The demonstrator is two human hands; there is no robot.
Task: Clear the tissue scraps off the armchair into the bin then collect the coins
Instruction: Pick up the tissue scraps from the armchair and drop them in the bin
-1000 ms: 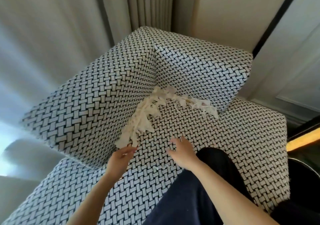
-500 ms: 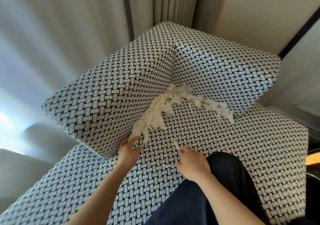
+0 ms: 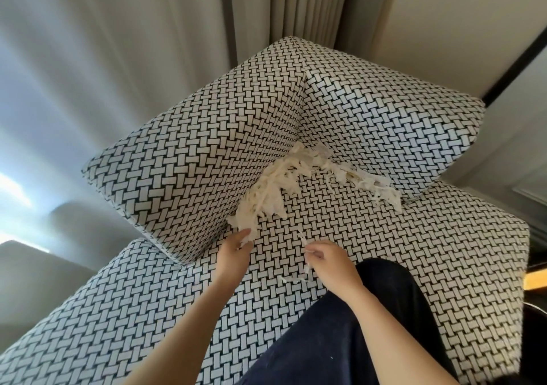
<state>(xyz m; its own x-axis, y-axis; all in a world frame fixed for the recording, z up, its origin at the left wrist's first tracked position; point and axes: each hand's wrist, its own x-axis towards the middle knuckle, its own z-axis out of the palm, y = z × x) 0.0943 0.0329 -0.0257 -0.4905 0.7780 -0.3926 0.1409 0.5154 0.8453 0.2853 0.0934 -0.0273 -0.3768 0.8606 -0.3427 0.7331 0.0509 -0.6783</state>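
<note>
A: Which step is being shown?

B: The gathering of tissue scraps [image 3: 284, 183], which are lying heaped along the crease where the armchair [image 3: 384, 236] seat is meeting its cushions. The left hand [image 3: 235, 254] is reaching into the heap's near end, fingers partly curled and touching shreds. The right hand [image 3: 328, 263] is pinching a few loose strands, fingers nearly closed.

A: And next?

B: Probably scooping the bulk together; shreds are light and scatter easily. Neither bin nor coins are appearing in view.
</note>
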